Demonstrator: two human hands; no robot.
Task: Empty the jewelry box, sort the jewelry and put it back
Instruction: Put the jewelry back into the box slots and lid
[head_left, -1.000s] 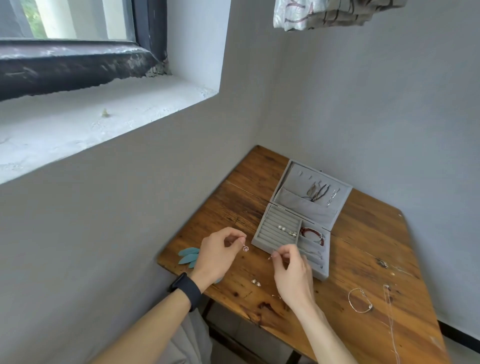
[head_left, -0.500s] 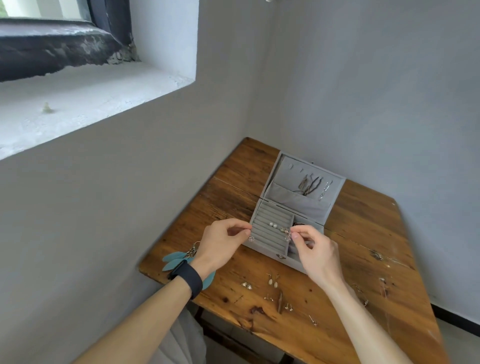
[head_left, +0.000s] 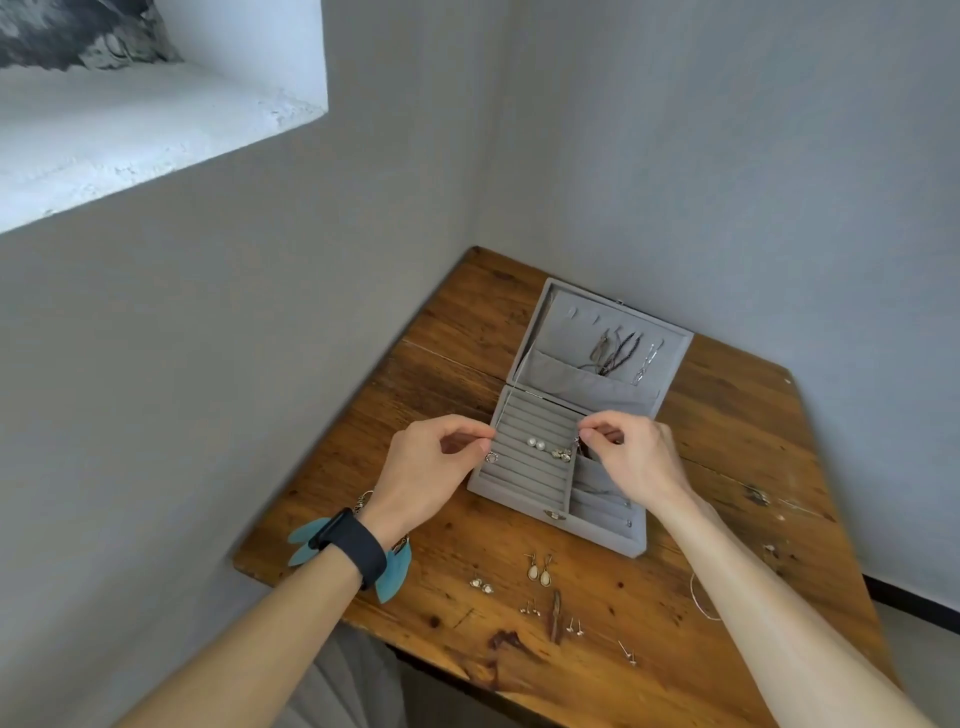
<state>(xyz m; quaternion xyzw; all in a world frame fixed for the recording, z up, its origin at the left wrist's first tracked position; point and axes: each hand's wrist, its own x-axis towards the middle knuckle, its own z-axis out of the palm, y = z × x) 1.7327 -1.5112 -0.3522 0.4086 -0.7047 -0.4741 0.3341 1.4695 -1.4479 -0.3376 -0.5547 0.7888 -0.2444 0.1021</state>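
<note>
Both hands had moved off the brown wooden surface (head_left: 727, 415) to the open grey velvet jewelry box (head_left: 608, 540). The left hand (head_left: 441, 462) and right hand (head_left: 634, 457) each pinched a small silver earring (head_left: 491, 457) over its ridged tray. Refilling seemingly underway; loose earring pairs (head_left: 540, 571) remained outside.

A broad matte black smartwatch band (head_left: 353, 548) wraps the wrist of the left hand (head_left: 431, 467), over the near left corner of the brown wooden tabletop (head_left: 737, 415). Both forearms are bare. Pale grey pleated clothing (head_left: 337, 686) shows below the tabletop's near edge.
</note>
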